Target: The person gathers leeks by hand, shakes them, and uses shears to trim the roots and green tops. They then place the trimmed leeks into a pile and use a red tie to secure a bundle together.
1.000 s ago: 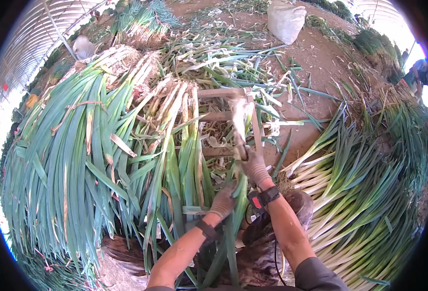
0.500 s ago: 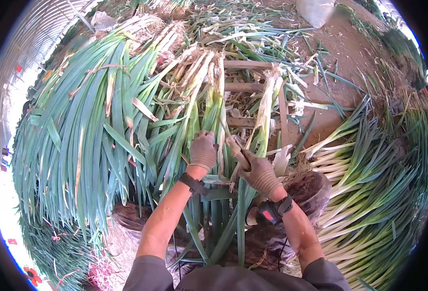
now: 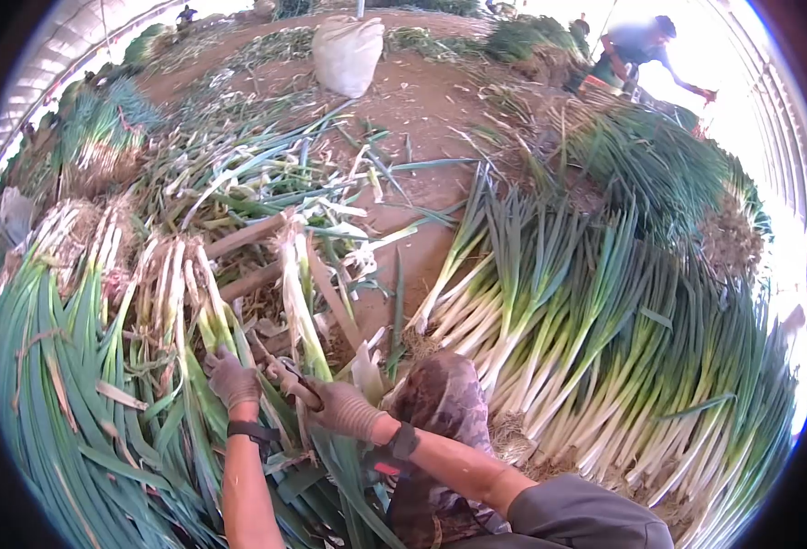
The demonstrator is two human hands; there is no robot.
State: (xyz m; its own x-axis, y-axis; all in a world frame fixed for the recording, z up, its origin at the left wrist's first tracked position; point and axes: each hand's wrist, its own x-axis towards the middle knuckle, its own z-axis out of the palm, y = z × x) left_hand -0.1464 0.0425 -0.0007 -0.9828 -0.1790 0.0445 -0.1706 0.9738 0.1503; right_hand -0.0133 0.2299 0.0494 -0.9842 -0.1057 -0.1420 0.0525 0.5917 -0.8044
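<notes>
Leeks (image 3: pixel 28 384) first in the head view, heaped thick down the left side, with roots toward the top and long green leaves trailing toward the bottom. Over to the left hand (image 3: pixel 232 380), gloved, on the green part of a stem (image 3: pixel 207 325) at the heap's right end, with fingers partly bent; impossible to tell a firm grip from a light touch. Across to the right hand (image 3: pixel 344 410), gloved too, and closed around the brown handle of a tool (image 3: pixel 303 391)! Pointing up and leftward toward the left hand, and too blurred at the far end for a proper name.

Just beyond, a single leek (image 3: pixel 301 302), lying across a wooden frame (image 3: pixel 248 235), root end uppermost, apart from the heap and right beside the tool. On the right wrist, a dark band (image 3: pixel 405 442); next to it, a knee (image 3: pixel 444 403) in patterned trousers.

Swinging right: a broad spread of pale-shanked leeks (image 3: pixel 568 320), with white ends toward the knee. Farther up, cast-off leaves (image 3: pixel 266 165) on brown soil (image 3: pixel 422 101), then a whitish sack (image 3: pixel 348 59), standing upright. And away at upper right, a co-worker (image 3: pixel 636 59), with one arm stretched out, behind another green heap (image 3: pixel 632 146).
</notes>
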